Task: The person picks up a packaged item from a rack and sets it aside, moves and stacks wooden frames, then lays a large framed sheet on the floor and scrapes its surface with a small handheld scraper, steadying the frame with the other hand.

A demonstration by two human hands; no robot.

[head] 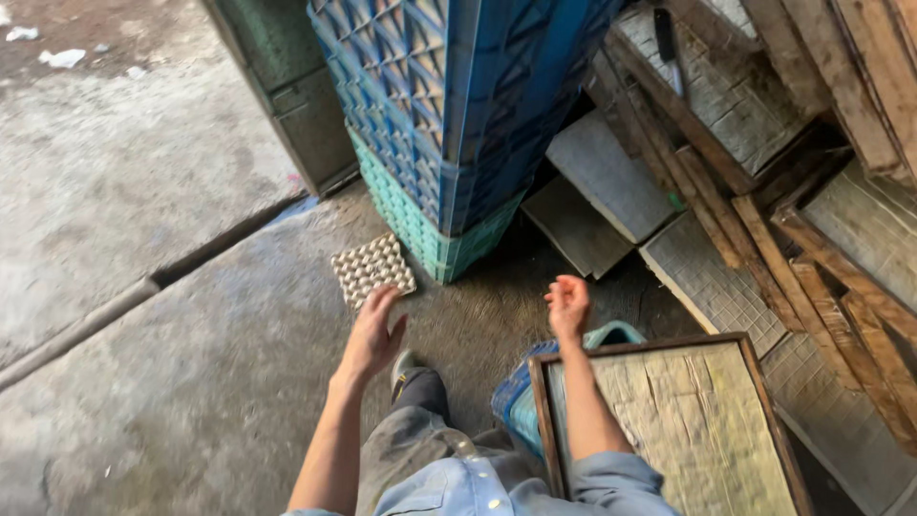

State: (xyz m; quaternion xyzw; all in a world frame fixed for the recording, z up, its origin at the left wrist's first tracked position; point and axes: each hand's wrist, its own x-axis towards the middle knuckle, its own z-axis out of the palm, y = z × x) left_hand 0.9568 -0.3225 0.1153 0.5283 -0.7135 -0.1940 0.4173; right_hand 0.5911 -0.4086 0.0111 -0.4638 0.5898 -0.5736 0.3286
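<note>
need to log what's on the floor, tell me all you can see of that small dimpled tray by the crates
The dimpled tray is a small, pale grey-white square, moulded in rows of cups and peaks, seemingly pulp or plastic. It lies flat and empty on the concrete floor, turned diagonally, beside the green bottom crate. The left hand reaches close to its near edge; contact is unclear.

Both arms bare below rolled light-blue sleeves, reaching forward toward 12 o'clock. Left hand (373,333) flat, palm down, fingers spread and extended, grip empty. Right hand (567,305) raised at 1 o'clock of the left, fingers loosely curled, grip empty. Hands well apart.
</note>
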